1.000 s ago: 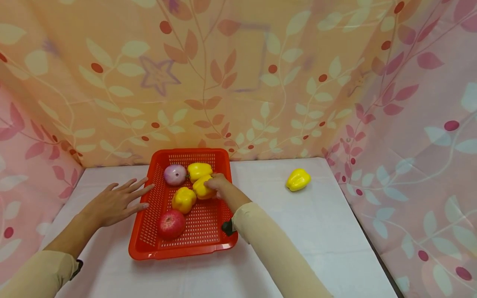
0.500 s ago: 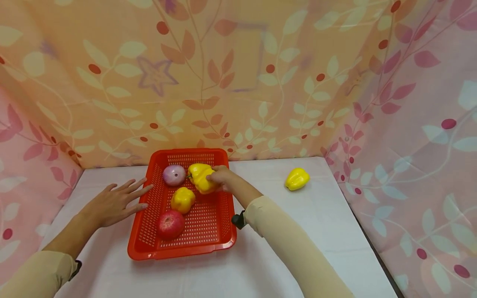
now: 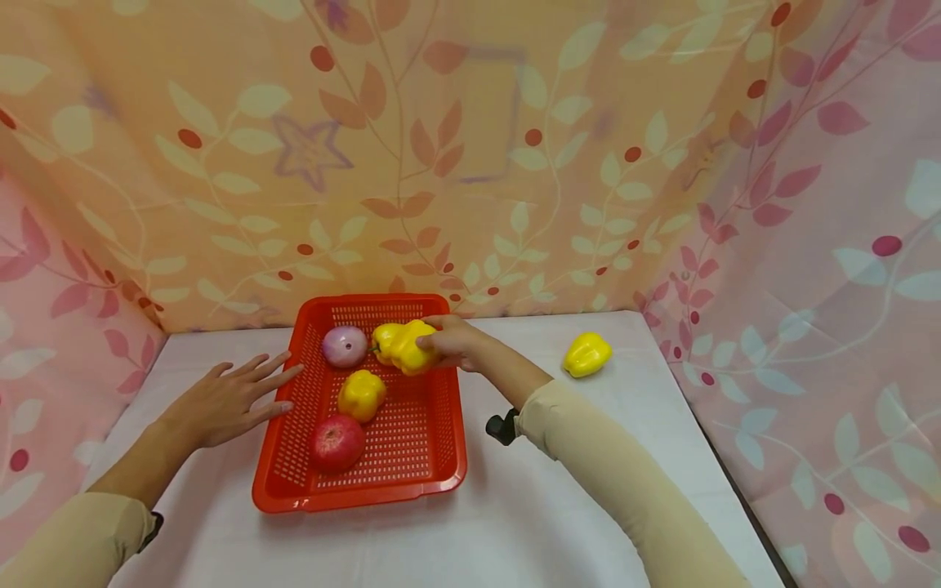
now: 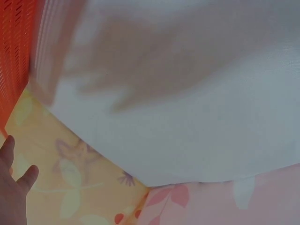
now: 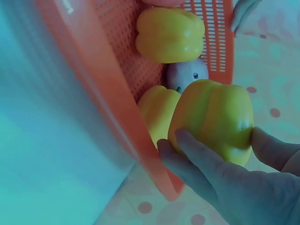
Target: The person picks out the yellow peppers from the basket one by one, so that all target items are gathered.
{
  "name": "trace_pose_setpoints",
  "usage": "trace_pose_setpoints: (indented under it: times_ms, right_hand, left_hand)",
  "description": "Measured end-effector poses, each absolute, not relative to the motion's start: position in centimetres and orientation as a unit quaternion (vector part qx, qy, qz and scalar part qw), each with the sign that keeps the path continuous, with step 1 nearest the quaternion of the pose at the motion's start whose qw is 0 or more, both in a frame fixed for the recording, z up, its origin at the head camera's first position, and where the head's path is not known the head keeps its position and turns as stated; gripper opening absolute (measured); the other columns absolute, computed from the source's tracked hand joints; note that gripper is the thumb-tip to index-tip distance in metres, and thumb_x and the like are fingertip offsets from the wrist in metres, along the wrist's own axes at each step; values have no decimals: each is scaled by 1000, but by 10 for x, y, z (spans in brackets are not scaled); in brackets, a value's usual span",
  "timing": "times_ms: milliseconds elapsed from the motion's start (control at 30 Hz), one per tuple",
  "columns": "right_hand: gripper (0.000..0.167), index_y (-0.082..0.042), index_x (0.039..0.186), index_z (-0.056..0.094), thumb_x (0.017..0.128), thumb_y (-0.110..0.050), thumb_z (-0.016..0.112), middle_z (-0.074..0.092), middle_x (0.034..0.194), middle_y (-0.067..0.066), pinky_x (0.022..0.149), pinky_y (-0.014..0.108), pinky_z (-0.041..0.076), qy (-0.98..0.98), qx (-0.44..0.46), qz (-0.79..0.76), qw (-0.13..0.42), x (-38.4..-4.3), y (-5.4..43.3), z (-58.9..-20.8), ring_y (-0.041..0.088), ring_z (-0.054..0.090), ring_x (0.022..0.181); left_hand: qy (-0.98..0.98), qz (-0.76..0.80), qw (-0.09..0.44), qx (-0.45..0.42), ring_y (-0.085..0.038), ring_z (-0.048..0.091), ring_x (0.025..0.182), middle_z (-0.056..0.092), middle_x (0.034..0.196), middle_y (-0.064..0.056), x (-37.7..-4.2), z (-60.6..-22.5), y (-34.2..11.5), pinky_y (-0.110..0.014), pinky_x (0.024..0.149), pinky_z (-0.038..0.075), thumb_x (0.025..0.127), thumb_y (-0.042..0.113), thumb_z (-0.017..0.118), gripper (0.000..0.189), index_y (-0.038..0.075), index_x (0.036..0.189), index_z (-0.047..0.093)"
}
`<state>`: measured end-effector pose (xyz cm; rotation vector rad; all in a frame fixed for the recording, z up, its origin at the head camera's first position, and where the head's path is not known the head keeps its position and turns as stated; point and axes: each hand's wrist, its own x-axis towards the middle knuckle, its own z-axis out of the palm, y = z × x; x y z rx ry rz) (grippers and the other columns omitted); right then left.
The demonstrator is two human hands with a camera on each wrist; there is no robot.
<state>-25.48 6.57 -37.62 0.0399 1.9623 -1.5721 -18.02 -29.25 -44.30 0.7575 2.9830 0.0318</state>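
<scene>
My right hand (image 3: pixel 457 343) grips a yellow bell pepper (image 5: pixel 213 119) between thumb and fingers, over the far right part of a red plastic basket (image 3: pixel 390 494). In the head view this pepper overlaps another yellow bell pepper (image 3: pixel 385 340) lying in the basket. A purple eggplant-like round vegetable (image 3: pixel 344 347), a third yellow bell pepper (image 3: pixel 362 395) and a red pomegranate (image 3: pixel 337 443) also lie inside. With fingers spread straight, my left hand (image 3: pixel 228 402) is at the basket's left rim and holds nothing.
One more yellow bell pepper (image 3: pixel 587 354) lies on the white-covered table (image 3: pixel 588 457), right of the basket. Floral cloth (image 3: pixel 470 163) hangs behind the table and along both sides.
My right hand has lifted the yellow bell pepper and drawn it slightly up and right, toward the basket's right rim. The left hand has stayed in place.
</scene>
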Motion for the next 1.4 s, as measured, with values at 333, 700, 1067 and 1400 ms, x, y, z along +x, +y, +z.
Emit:
trace_pose_setpoints:
  times_ms: [333, 700, 1067, 1400]
  right_hand:
    - [54, -3, 152, 37, 101, -5, 55, 49, 134, 18, 100, 44, 51, 779, -55, -561, 276, -247, 97, -367, 30, 58, 113]
    - [59, -10, 155, 34, 101, -9, 57, 47, 138, 16, 104, 47, 47, 830, -73, -519, 190, -247, 141, -365, 32, 50, 119]
    - [57, -9, 155, 32, 102, -10, 54, 43, 142, 17, 106, 48, 43, 834, -21, -532, 146, -264, 186, -389, 35, 46, 122]
    - [60, -9, 158, 25, 104, -9, 51, 35, 150, 20, 108, 48, 42, 814, 12, -560, 154, -271, 215, -429, 35, 44, 125]
  left_hand:
    - [968, 12, 29, 249, -45, 35, 141, 34, 159, -16, -179, -447, -294, -73, 105, 29, 97, 62, 47, 72, 21, 155, 37]
    - [969, 11, 29, 247, -45, 35, 141, 34, 159, -15, -178, -447, -293, -73, 105, 29, 96, 62, 48, 72, 21, 155, 37]
    - [968, 11, 20, 249, -45, 37, 139, 35, 158, -15, -178, -446, -294, -72, 103, 31, 96, 61, 49, 72, 22, 155, 37]
    - [967, 10, 16, 253, -44, 37, 140, 35, 158, -15, -180, -445, -294, -72, 104, 31, 97, 60, 50, 71, 21, 155, 38]
